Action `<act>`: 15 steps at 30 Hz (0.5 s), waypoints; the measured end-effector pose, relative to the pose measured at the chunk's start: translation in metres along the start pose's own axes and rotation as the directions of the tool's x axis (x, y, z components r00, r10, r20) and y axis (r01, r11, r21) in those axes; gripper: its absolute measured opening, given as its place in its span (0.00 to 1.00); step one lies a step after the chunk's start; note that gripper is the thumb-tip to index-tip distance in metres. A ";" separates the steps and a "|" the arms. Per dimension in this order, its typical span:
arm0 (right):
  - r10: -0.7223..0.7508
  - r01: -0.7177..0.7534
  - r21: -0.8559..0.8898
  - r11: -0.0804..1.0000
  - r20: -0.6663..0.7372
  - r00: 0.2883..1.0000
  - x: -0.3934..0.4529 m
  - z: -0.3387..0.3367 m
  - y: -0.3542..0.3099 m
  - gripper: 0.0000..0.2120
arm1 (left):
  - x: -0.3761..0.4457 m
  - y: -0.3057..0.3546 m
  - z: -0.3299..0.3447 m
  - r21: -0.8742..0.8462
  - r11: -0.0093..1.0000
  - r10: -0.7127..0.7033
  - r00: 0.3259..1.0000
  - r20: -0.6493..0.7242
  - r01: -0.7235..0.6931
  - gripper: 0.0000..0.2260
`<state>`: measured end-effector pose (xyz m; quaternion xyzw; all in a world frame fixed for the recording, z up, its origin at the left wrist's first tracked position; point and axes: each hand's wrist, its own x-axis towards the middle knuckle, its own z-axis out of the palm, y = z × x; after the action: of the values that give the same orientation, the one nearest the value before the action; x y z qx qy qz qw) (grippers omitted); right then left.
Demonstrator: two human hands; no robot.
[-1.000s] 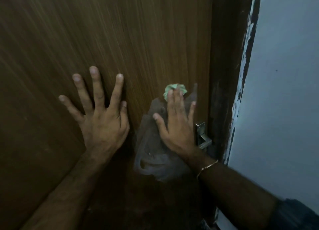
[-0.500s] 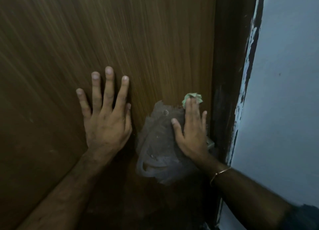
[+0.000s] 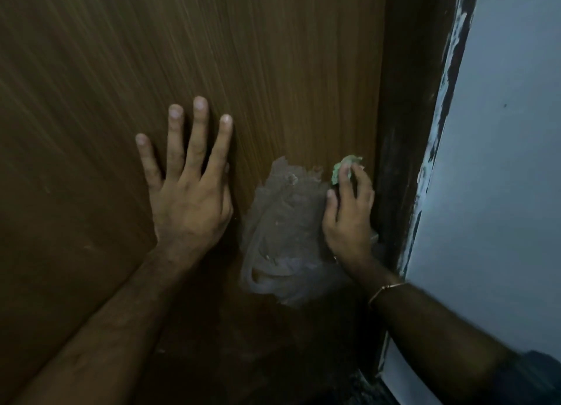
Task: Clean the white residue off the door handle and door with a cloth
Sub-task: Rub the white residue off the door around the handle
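Note:
The brown wood-grain door (image 3: 273,70) fills most of the view. My left hand (image 3: 188,198) rests flat on it with fingers spread. My right hand (image 3: 349,216) holds a small wadded green cloth (image 3: 340,169) under its bent fingertips and presses it against the door close to the right edge. A crumpled, clear plastic bag (image 3: 282,222) with whitish specks hangs on the door between my two hands. The door handle is hidden behind my right hand and the bag.
A dark door frame (image 3: 406,131) with chipped white paint runs down the right of the door. Beyond it is a pale blue-grey wall (image 3: 501,192). A thin bracelet (image 3: 385,289) circles my right wrist.
My right hand has slid the cloth rightward to the door's edge, covering the metal handle, and its fingers have bent over the cloth. My left hand has drawn its fingers closer together.

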<state>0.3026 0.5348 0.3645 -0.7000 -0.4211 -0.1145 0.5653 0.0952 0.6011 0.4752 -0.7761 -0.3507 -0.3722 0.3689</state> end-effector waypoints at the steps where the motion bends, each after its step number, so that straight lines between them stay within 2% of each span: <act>1: -0.050 0.050 -0.002 0.999 -0.004 0.999 -0.004 -0.002 -0.003 0.22 | 0.001 -0.001 0.000 -0.003 1.000 -0.002 1.000 -0.001 0.002 0.27; 3: -0.123 0.126 0.050 0.991 -0.050 0.991 0.011 -0.010 0.000 0.16 | 0.006 -0.001 -0.002 -0.006 1.000 -0.003 1.000 -0.003 0.003 0.27; 4: -0.104 0.111 0.081 0.991 -0.082 0.991 0.022 -0.013 0.003 0.13 | 0.008 0.000 -0.002 -0.008 1.000 -0.006 1.000 -0.007 0.006 0.27; 6: 0.022 -0.005 0.126 0.992 -0.137 0.990 0.030 -0.016 0.004 0.10 | 0.006 0.002 -0.003 -0.011 1.000 -0.005 1.000 -0.007 0.005 0.26; 8: 0.117 -0.098 0.140 0.985 -0.132 0.984 0.015 -0.010 -0.003 0.09 | -0.001 0.001 -0.001 -0.010 1.000 -0.010 1.000 -0.009 0.010 0.26; 11: 0.077 -0.058 0.171 0.984 -0.105 0.991 0.004 -0.003 -0.017 0.08 | 0.004 0.000 0.001 -0.004 1.000 -0.023 0.999 -0.025 0.023 0.26; 13: 0.203 -0.156 0.277 0.948 -0.147 0.968 0.025 -0.006 -0.017 0.08 | 0.009 0.001 0.002 -0.005 1.000 -0.022 0.999 -0.034 0.022 0.26; 15: 0.368 -0.287 0.382 0.878 -0.158 0.916 0.033 -0.009 -0.017 0.09 | 0.004 0.002 0.004 -0.011 1.000 -0.018 1.000 -0.025 0.017 0.26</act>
<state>0.3141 0.5422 0.4002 -0.6314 -0.2422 -0.0184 0.7364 0.1002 0.6044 0.4766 -0.7701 -0.3509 -0.3871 0.3660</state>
